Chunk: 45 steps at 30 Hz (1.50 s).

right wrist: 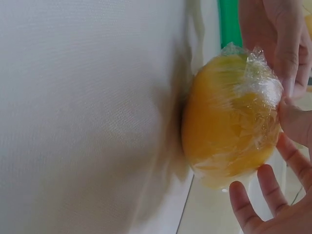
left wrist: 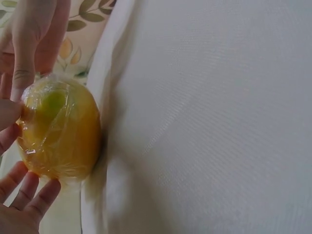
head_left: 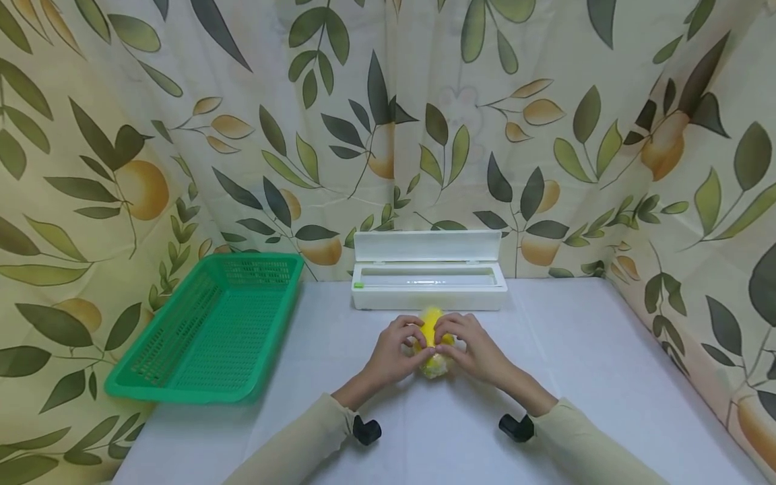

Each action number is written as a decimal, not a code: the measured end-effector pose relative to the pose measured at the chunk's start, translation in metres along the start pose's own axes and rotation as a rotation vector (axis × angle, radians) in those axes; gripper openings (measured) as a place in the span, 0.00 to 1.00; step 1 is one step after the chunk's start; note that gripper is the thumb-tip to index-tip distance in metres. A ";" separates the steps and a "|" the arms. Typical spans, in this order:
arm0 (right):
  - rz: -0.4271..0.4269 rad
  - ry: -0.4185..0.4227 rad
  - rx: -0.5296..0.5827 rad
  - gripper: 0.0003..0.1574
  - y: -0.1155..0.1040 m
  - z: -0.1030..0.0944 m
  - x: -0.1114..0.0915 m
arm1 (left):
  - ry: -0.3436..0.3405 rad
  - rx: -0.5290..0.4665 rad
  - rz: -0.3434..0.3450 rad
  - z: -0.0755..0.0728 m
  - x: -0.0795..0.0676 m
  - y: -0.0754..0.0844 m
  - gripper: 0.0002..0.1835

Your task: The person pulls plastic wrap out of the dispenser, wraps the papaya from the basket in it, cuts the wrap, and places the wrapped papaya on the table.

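A yellow fruit with a green patch, wrapped in clear cling film, sits on the white tablecloth just in front of the white box. My left hand holds it from the left, fingers curved over its side and thumb on the film. From the right, my right hand grips it the same way, the two thumbs meeting at the near side. In the left wrist view the film on the wrapped fruit looks creased and shiny. Loose film ends stick up on the fruit in the right wrist view.
Behind the fruit stands a white cling film dispenser box, its lid raised and a film roll inside. A green plastic basket is on the left side of the table. A leaf-patterned curtain hangs behind and along both sides.
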State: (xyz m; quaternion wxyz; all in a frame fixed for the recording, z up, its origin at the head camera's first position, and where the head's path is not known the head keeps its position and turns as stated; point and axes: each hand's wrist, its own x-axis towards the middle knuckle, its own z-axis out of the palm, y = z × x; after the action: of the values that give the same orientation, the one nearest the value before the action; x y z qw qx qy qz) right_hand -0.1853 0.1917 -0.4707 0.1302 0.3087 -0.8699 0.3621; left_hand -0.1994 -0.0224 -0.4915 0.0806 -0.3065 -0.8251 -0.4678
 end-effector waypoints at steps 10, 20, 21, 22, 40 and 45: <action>-0.010 -0.121 0.036 0.13 0.007 -0.016 -0.010 | -0.153 0.054 0.070 -0.010 -0.007 -0.012 0.26; -0.035 -0.140 0.029 0.22 0.014 -0.016 -0.008 | -0.153 0.078 0.157 -0.013 -0.006 -0.014 0.25; -0.030 -0.131 0.026 0.21 0.014 -0.015 -0.007 | -0.152 0.079 0.160 -0.013 -0.006 -0.014 0.25; -0.024 -0.124 0.025 0.21 0.014 -0.015 -0.006 | -0.154 0.076 0.159 -0.014 -0.005 -0.015 0.25; 0.013 -0.067 0.079 0.19 0.017 -0.012 -0.001 | -0.178 -0.067 0.096 -0.016 -0.004 -0.020 0.23; 0.066 -0.077 0.097 0.19 0.021 -0.018 -0.004 | -0.214 0.018 0.140 -0.016 -0.007 -0.018 0.32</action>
State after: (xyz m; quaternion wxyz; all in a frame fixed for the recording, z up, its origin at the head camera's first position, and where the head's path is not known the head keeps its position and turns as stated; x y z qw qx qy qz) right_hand -0.1952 0.2173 -0.4716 0.0694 0.2996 -0.8654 0.3957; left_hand -0.2069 -0.0455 -0.4982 0.0272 -0.4107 -0.8098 -0.4181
